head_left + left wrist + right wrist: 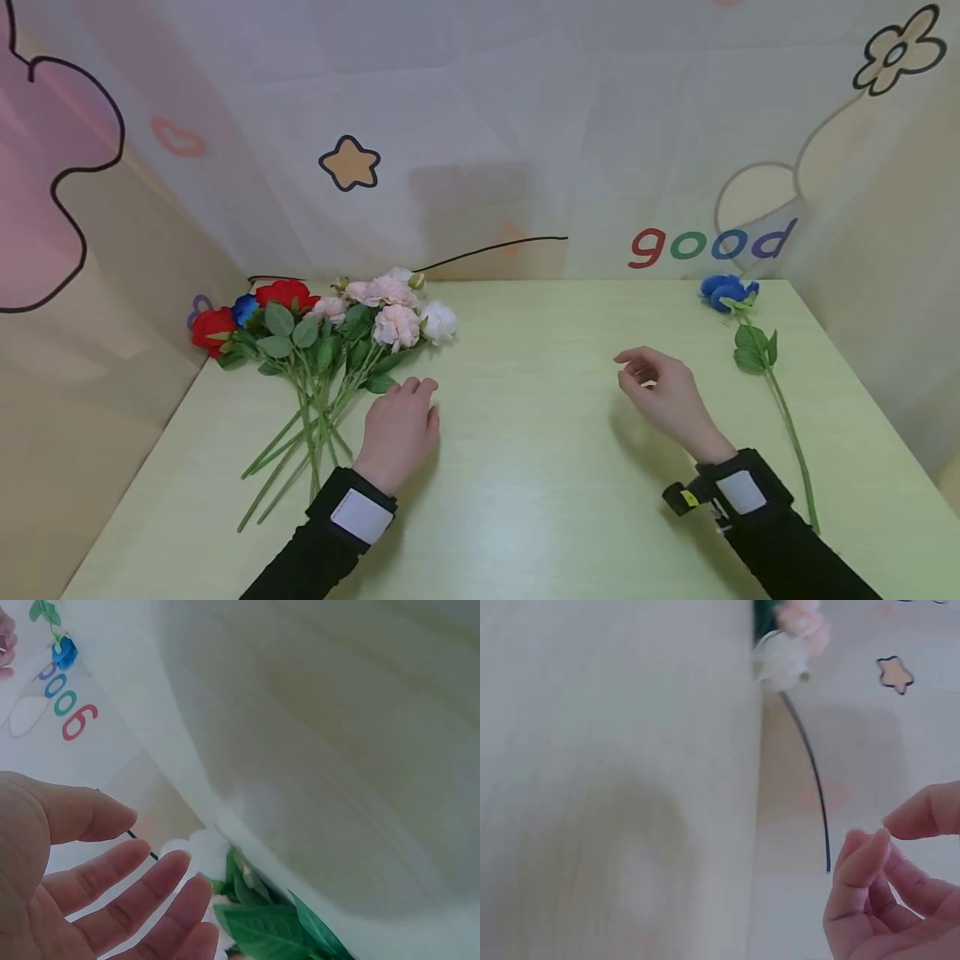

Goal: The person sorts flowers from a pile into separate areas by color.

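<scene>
At the table's left lies a pile of artificial flowers: red roses (287,294), a blue one (244,309), pale pink blooms (396,326) and a white bloom (438,322), their green stems (315,417) crossing toward the front. My left hand (399,429) hovers just right of these stems, holding nothing; the left wrist view shows its fingers loosely bent, with green leaves (270,930) beyond them. Over the right half of the table my right hand (670,398) hangs with thumb and fingers loosely curled, nothing between them. Right of it lies a single blue rose (727,292) with a long stem (789,417).
The pale table (517,467) meets a printed cloth backdrop (495,100) at its far edge. The backdrop carries a star (349,163) and the word "good". Each wrist bears a black strap (352,510) over a dark sleeve.
</scene>
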The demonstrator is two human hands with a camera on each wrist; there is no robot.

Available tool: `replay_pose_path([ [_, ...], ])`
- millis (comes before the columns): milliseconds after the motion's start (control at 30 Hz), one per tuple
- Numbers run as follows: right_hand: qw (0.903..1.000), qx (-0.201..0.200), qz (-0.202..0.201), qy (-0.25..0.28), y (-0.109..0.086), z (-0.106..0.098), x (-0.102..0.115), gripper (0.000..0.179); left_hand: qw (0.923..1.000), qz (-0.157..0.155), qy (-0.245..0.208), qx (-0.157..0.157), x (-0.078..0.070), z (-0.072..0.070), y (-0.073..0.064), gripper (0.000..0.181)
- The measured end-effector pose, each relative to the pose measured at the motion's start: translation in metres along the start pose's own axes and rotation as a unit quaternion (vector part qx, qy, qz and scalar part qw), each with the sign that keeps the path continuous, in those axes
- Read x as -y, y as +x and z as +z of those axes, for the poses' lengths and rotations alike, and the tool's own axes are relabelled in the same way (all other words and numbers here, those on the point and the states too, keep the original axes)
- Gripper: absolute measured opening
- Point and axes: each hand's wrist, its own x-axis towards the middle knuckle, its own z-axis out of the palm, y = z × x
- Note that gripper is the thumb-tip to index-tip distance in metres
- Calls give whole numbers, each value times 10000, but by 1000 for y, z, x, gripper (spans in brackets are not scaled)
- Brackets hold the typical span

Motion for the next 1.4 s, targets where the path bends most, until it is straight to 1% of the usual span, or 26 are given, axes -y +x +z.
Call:
replay_pose_path([
  [100, 9967, 97, 210, 780, 3, 12, 13, 21, 9999, -117, -65, -40, 9, -3, -3, 24],
  [167, 9925, 205, 307, 1166, 4, 21, 20, 21, 9997, -209, -98, -60, 16, -6, -6, 24],
  [300, 9848, 347, 371, 1662, 4, 41, 31, 20, 9992, -390, -76, -93, 31, -14, -12, 25],
  [433, 9731, 442, 547, 2196, 4, 57, 43, 19, 9984, -565, -23, -84, 47, -23, -18, 25],
  [567, 9544, 618, 797, 2808, 4, 70, 57, 21, 9972, -745, 1, -11, 61, -33, -23, 27],
  [667, 9365, 729, 950, 3297, 4, 78, 65, 22, 9961, -886, 21, -16, 70, -42, -27, 29],
  [767, 9165, 858, 1178, 3726, 4, 84, 70, 24, 9946, -1040, 12, 4, 75, -50, -30, 30],
  [900, 8981, 981, 1417, 4046, 3, 90, 74, 24, 9907, -1320, -39, 318, 77, -58, -35, 32],
  [1000, 8911, 1030, 1481, 4164, 2, 94, 77, 24, 9869, -1505, -28, 582, 80, -61, -37, 33],
  [1133, 8811, 1191, 1507, 4321, 1, 100, 82, 25, 9824, -1635, -24, 897, 83, -60, -40, 36],
  [1267, 8753, 1327, 1517, 4396, 0, 104, 83, 25, 9805, -1649, -57, 1067, 86, -56, -42, 33],
  [1400, 8768, 1342, 1538, 4353, -1, 105, 84, 24, 9808, -1612, -98, 1092, 89, -51, -41, 29],
])
